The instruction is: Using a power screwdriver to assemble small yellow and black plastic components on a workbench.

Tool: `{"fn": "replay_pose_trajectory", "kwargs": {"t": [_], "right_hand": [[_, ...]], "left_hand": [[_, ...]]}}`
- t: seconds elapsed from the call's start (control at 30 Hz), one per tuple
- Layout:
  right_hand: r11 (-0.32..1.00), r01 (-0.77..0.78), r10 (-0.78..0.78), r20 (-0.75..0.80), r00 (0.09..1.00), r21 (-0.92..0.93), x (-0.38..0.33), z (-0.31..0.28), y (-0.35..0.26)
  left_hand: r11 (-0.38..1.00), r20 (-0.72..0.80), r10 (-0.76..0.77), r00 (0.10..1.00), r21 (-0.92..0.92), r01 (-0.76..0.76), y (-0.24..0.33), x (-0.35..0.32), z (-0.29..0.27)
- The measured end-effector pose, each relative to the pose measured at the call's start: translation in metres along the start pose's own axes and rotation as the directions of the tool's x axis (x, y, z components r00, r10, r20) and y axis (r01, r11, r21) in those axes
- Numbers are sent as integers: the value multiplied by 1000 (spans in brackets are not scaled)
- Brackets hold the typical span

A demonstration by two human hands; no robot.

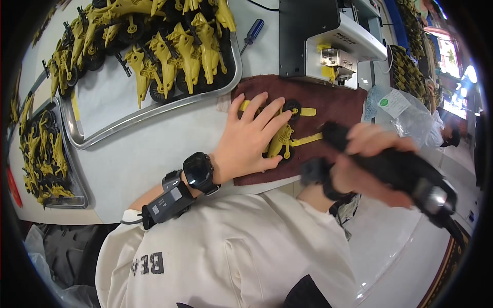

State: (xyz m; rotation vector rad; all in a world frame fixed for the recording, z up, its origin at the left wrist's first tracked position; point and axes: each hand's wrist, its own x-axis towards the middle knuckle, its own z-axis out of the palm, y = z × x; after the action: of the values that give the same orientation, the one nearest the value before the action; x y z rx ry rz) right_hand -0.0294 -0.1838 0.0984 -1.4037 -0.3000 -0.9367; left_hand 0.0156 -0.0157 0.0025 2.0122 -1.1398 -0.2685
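Observation:
A yellow-and-black toy motorcycle (281,139) lies on the dark red cloth, partly hidden by my left hand (250,132). The fingers of that hand are stretched out and spread across the toy, with the thumb along its near side. My right hand (372,161), smeared by motion, is wrapped round a black corded electric screwdriver (405,172). The tool's front end points left, close to the yellow strip (306,139) beside the toy. Its bit cannot be made out.
Under the toy is the dark red cloth (328,113). A metal tray (154,113) at the far left holds several similar toys; a smaller tray (77,200) holds more. A blue-handled screwdriver (254,32) lies near a black-and-white machine (334,43). A clear plastic bag (411,120) sits right.

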Motion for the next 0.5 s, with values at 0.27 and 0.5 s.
{"fn": "replay_pose_trajectory", "kwargs": {"t": [0.27,0.5], "right_hand": [[847,-127,-12,-258,966,-516,74,6,29],[994,-44,38,57,998,95,-12,35,-3]], "left_hand": [[999,-42,6,999,-40,-8,-2,0,0],[999,-50,4,999,-49,-6,-2,0,-1]]}}
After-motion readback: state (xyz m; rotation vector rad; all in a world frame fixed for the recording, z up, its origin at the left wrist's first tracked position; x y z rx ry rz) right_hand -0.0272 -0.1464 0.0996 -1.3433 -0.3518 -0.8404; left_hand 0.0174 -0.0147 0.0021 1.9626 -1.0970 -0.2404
